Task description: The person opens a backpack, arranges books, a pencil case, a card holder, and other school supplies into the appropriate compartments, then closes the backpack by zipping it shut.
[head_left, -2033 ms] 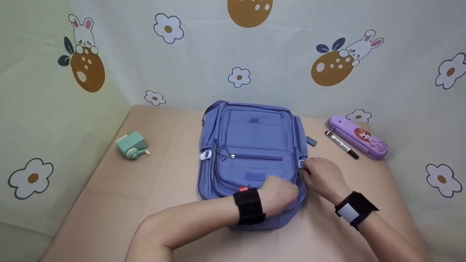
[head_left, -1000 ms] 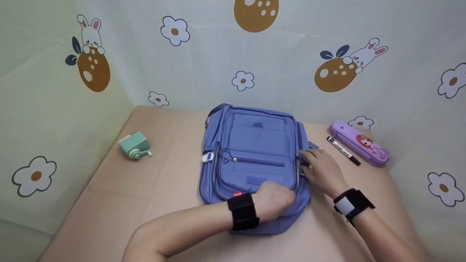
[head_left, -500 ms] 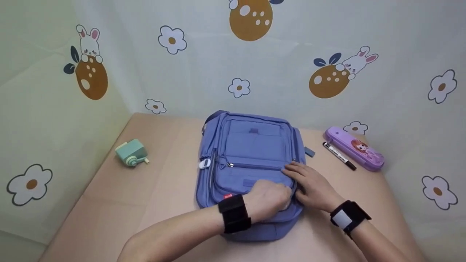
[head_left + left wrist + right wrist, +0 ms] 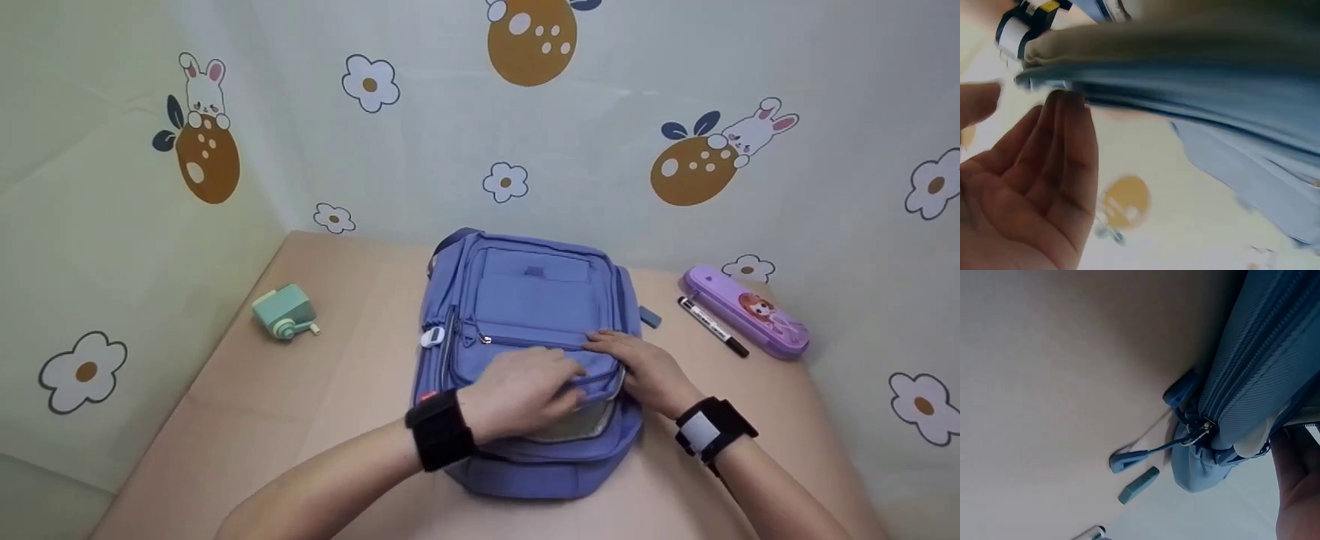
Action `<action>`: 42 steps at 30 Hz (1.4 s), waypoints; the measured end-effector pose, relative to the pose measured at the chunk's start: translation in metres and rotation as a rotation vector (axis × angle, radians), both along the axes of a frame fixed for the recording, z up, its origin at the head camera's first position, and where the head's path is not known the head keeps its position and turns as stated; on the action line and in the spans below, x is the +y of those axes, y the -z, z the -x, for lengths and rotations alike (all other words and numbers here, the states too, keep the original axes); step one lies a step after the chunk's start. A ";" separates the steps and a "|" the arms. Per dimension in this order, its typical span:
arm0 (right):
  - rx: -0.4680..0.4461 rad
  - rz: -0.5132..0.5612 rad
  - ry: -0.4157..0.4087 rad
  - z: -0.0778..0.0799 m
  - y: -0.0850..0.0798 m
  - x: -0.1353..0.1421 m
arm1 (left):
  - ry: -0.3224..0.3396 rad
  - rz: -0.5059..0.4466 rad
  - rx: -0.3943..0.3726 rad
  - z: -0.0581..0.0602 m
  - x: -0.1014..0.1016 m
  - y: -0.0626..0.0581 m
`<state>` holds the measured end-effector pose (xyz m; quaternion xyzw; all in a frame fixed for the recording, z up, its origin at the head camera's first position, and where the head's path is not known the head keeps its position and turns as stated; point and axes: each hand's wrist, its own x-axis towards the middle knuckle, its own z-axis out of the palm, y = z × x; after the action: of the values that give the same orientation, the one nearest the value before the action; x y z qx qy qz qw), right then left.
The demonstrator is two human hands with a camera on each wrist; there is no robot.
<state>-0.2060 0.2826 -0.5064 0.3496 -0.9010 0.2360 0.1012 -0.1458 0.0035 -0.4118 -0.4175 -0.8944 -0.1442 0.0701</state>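
A blue backpack point(image 4: 525, 307) lies face up on the table, the lower front pocket partly unzipped and its grey-beige lining point(image 4: 581, 424) showing. Over the lower front is my left hand point(image 4: 525, 394); in the left wrist view its extended fingertips touch the edge of the pocket flap point(image 4: 1196, 84), thumb apart. My right hand point(image 4: 656, 371) rests at the pocket's right edge, fingers laid across the front panel. In the right wrist view, part of that hand point(image 4: 1300, 478) shows beside the zipper edge, fingertips hidden. Zipper pulls point(image 4: 1129, 460) dangle at the bag's side.
A green crank sharpener point(image 4: 285, 311) stands on the table point(image 4: 352, 300) at left. To the right lie a purple pencil case point(image 4: 750, 311), a black-and-white marker point(image 4: 712, 326) and a small grey-green block point(image 4: 650, 316) close to the backpack. A patterned cloth point(image 4: 420, 142) hangs behind.
My right hand has left the zipper at the bag's right side and moved onto the front panel. My left hand has shifted left and uncurled; the pocket now gapes, showing its lining.
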 end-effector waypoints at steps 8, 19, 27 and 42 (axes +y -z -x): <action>-0.250 0.140 0.157 0.007 -0.008 0.002 | -0.202 -0.297 -0.200 0.051 -0.110 0.017; -0.332 0.203 0.290 0.019 -0.012 0.008 | -0.081 -0.291 -0.378 0.101 -0.136 0.070; -0.514 0.294 0.357 0.034 -0.023 0.002 | -0.109 -0.456 -0.392 0.120 -0.119 0.077; -0.614 0.403 0.370 0.054 -0.030 0.000 | -0.371 -0.584 -0.557 0.131 -0.101 0.071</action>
<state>-0.2596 0.2827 -0.4760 0.0680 -0.8727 0.4790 -0.0653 -0.2769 -0.0978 -0.4827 -0.1575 -0.8606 -0.4830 -0.0339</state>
